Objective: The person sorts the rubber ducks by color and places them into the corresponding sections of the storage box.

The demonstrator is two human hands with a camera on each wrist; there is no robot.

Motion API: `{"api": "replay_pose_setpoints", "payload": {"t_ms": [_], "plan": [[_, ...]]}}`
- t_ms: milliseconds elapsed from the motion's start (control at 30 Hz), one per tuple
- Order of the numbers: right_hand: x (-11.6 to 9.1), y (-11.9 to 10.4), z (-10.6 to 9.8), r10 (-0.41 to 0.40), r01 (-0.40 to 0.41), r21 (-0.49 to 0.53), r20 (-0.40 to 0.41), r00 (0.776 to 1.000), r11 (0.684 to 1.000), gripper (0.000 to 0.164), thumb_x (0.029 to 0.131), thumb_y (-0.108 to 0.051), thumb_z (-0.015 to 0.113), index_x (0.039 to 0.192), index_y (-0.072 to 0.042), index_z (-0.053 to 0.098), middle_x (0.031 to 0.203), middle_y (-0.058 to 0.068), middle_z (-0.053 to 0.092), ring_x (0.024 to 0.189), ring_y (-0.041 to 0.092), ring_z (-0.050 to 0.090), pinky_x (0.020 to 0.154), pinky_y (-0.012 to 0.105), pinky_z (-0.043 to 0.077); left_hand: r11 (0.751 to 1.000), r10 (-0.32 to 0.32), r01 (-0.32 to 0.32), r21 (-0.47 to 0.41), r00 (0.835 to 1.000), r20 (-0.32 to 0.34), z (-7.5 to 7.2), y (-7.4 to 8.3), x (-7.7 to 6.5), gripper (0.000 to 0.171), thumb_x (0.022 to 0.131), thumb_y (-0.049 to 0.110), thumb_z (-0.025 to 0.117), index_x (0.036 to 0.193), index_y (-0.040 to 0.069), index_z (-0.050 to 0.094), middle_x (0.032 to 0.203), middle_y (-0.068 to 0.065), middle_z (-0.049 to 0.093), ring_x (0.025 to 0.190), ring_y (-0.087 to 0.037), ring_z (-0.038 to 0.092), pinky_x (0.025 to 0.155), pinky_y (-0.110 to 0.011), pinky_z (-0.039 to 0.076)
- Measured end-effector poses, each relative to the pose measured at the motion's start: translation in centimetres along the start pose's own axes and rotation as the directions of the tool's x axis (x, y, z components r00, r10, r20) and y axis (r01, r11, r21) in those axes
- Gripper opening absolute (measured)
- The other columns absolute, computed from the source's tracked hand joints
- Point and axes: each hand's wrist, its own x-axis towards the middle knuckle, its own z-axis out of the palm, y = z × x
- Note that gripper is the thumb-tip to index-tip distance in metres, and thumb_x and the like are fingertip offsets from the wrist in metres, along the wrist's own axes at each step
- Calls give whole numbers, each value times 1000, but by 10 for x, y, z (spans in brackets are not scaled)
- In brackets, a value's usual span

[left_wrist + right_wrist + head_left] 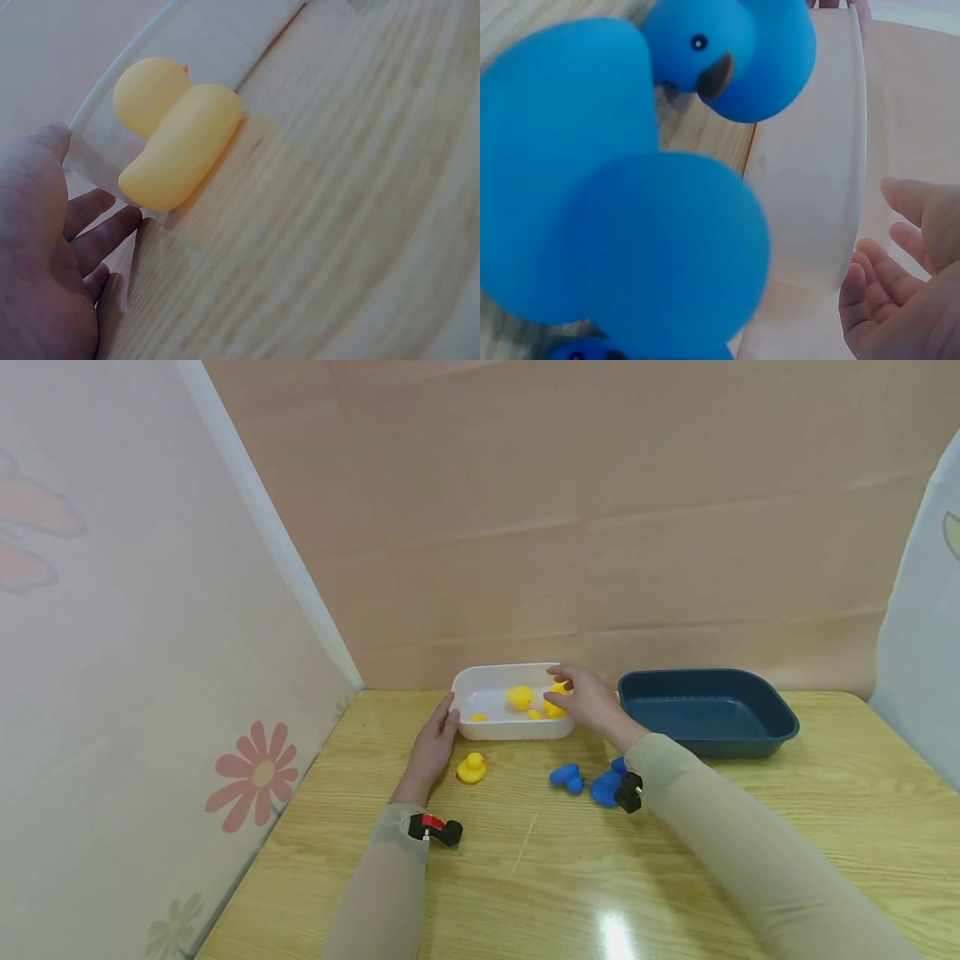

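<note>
A white plastic bin (517,731) stands toward the back of the table with several yellow rubber ducks (519,697) inside. My left hand (433,743) rests against the bin's left end, its thumb at the rim and the fingers along the outer wall. Over the right end hovers my right hand (592,700), thumb and fingers spread apart with nothing between them, close above the ducks there. One yellow duck (472,768) sits on the table before the bin, near my left wrist. Blue rubber ducks (667,247) lie under my right forearm, one of them tipped over (566,777).
A dark blue bin (705,747) stands to the right of the white one. The wooden table (517,893) meets a tan backdrop (480,568) behind the bins. A flowered white cloth (247,610) borders its left side.
</note>
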Motion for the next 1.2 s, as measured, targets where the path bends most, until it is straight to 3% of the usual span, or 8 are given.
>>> {"api": "replay_pose_setpoints", "payload": {"t_ms": [333,467,767,1000,1200], "plan": [[-12,-18,7,-62,63,77,-13,998,995,55,106,-24,79,155,-9,62,145,15,67,133,39,61,105,54,56,1000,-6,6,0,1000,-5,-1,2,0,57,120,48,46,174,33,38,175,-5,41,161,-32,39,132,-55,29],[-21,-28,15,-124,125,105,-8,992,987,54,105,-23,80,153,-6,63,143,16,68,129,38,63,104,53,56,1000,0,0,6,1000,-8,-1,2,0,57,120,47,45,174,33,37,176,-4,41,161,-31,38,132,-54,29],[-49,-47,33,-206,190,207,57,977,960,54,102,-22,83,151,-6,66,145,14,69,126,37,63,107,52,56,1000,6,-6,6,1000,-3,-2,1,0,58,120,49,45,174,32,37,176,-4,41,162,-30,37,132,-53,29],[-60,-57,49,-301,258,273,130,945,927,60,102,-23,84,155,-4,62,145,19,67,129,41,63,112,59,51,1000,5,-5,20,1000,-11,-4,0,0,57,120,48,45,174,31,38,176,-5,41,163,-32,35,132,-57,27],[-65,-63,61,-335,278,286,175,926,917,64,101,-22,85,157,-3,60,151,19,65,134,43,61,115,57,50,1000,22,-22,15,1000,-4,-4,1,-2,58,119,49,45,174,30,38,175,-5,42,162,-31,37,132,-56,29]]}}
